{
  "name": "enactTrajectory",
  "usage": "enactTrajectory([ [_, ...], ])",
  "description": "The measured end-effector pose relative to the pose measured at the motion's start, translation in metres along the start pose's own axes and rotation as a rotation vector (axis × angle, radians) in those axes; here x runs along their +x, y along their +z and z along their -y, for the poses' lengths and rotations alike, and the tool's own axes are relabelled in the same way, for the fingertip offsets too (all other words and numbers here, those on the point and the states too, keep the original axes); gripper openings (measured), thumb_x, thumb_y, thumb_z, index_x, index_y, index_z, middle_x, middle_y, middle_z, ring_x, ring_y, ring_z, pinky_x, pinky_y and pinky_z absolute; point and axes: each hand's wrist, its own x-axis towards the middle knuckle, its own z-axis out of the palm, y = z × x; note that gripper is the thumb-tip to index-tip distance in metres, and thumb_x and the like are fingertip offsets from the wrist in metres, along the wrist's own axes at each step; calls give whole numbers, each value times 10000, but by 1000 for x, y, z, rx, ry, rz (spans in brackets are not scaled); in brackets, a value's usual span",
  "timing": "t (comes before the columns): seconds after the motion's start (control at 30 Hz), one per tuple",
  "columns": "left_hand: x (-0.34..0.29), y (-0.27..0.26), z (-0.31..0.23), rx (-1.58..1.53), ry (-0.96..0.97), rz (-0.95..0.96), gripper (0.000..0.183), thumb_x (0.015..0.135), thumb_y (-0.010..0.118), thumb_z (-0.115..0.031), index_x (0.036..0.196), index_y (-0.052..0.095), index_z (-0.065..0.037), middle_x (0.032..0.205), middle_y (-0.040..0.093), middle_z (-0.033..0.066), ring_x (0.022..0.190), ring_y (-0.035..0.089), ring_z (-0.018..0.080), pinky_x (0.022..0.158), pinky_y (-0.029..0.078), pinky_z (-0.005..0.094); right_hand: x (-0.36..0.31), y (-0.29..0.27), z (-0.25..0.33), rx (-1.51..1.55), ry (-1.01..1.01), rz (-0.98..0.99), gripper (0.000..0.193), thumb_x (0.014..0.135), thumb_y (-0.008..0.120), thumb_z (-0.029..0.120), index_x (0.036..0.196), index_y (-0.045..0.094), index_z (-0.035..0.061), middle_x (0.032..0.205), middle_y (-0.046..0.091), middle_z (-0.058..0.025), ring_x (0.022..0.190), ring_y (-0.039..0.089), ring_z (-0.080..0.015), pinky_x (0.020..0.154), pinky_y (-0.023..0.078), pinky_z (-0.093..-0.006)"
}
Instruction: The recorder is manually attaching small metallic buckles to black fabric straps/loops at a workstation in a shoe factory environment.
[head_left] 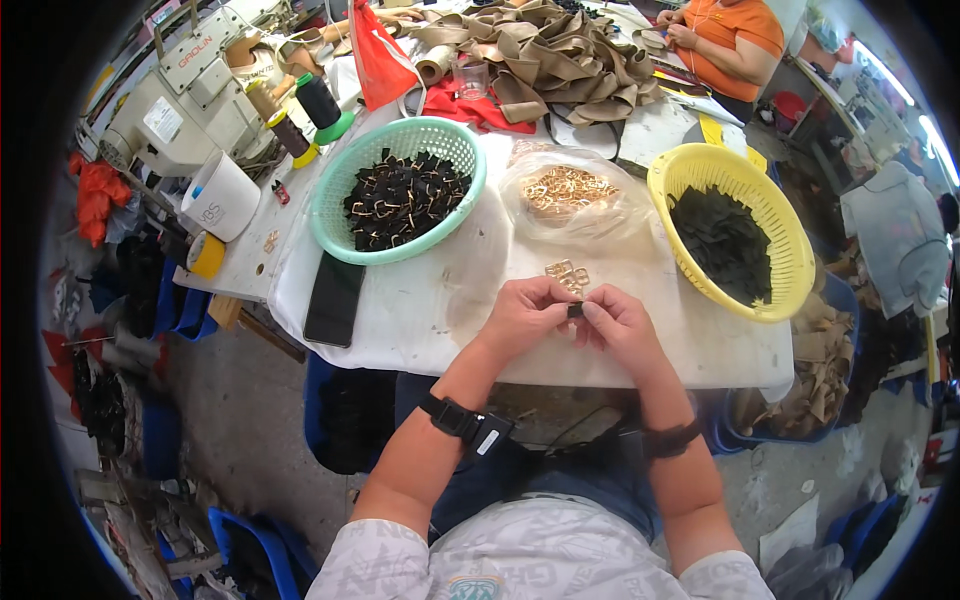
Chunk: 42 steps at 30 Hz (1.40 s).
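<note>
The biggest thing under my view is the pale worktop (430, 320), and I'd use its near edge as a steady base, since this looks like close fingertip work. At two o'clock from where I'm working sits the yellow basket (785, 215), heaped with plain black strips (720, 240); at ten o'clock the green basket (327, 190) holds black tabs (405, 195) with gold-coloured metal showing among them. Straight at twelve, between the two, an open plastic bag (612, 222) carries a pile of gold-coloured buckles (565, 188) (handy, though its floppy rim could catch a knuckle). My left hand (527, 318) and right hand (618, 325) meet over the near side, with a few loose buckles (568, 273) lying just beyond them, also at twelve. Smallest is the black piece (574, 310) at the fingertips, each grip pinching it from its own side. To do this well, I'd let one grip anchor it while the other thumb shapes it, pressing lightly so the edges stay aligned; whether any metal sits inside, I cannot tell.
</note>
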Motion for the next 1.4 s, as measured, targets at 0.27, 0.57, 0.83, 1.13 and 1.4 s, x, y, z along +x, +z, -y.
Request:
enactTrajectory([
  [0.27, 0, 0, -4, 84, -1, 34, 166, 882, 528, -9, 957, 671, 30, 823, 675, 56, 685, 622, 86, 592, 467, 204, -3, 6, -8, -57, -108, -130, 98, 952, 510, 58, 937, 569, -17, 759, 598, -40, 617, 558, -85, 567, 461, -226],
  [0.57, -1, 3, 0, 15, 7, -129, 155, 873, 543, -19, 990, 639, 20, 833, 644, 39, 655, 599, 80, 570, 438, 199, -5, 4, -10, 25, -125, -173, 97, 955, 502, 57, 902, 547, -11, 732, 575, -33, 605, 554, -94, 559, 455, -227],
  [0.83, -1, 3, 3, 120, 14, -46, 66, 822, 654, -1, 884, 631, 4, 764, 619, -8, 630, 557, 38, 559, 456, 184, -7, 5, -12, -30, -145, -172, 91, 952, 500, 50, 898, 546, -7, 724, 569, -26, 601, 542, -86, 564, 452, -224],
  [1.13, 1, 9, 11, 347, 76, -144, 91, 800, 656, -55, 759, 595, -3, 642, 578, -23, 555, 490, 22, 488, 400, 200, -8, 10, -26, -472, -399, -302, 41, 899, 561, 36, 884, 549, 0, 694, 560, -95, 576, 564, -148, 555, 457, -283],
  [1.4, -2, 10, 11, 372, 212, -158, 15, 877, 588, -13, 867, 593, -2, 699, 590, -5, 576, 507, 26, 498, 390, 186, -9, 9, -15, -85, -221, -271, 92, 943, 521, 67, 899, 558, -6, 702, 573, -39, 579, 547, -100, 539, 448, -245],
])
